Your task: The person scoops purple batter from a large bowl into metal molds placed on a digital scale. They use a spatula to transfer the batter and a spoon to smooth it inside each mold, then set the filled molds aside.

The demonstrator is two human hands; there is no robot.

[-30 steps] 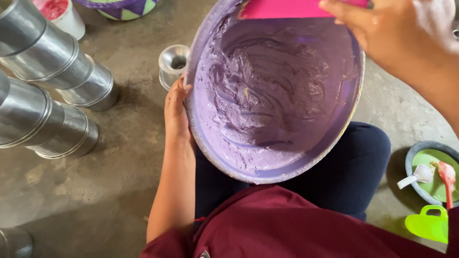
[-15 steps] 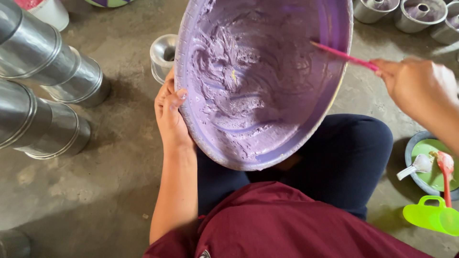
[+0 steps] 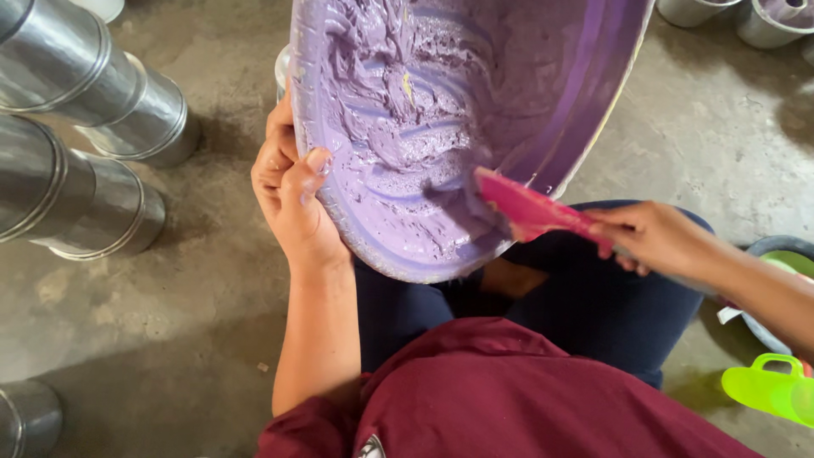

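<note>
A large round bowl [image 3: 585,93] coated with thick purple batter [image 3: 407,127] is tilted steeply over my lap. My left hand [image 3: 288,191] grips its left rim, thumb hooked over the edge. My right hand [image 3: 649,237] holds a pink spatula [image 3: 530,208] by its handle. The blade rests against the batter near the bowl's lower rim. I sit on the floor in dark trousers and a maroon shirt.
Stacked shiny metal tins [image 3: 76,127] lie on the concrete floor at left, another tin [image 3: 25,416] at the bottom left. Small metal moulds [image 3: 763,17] stand at the top right. A bright green scoop [image 3: 767,386] and a grey bowl [image 3: 780,250] sit at right.
The bowl has tipped further toward me and fills more of the view. My right hand came down from the upper right, bringing the spatula to the bowl's lower rim.
</note>
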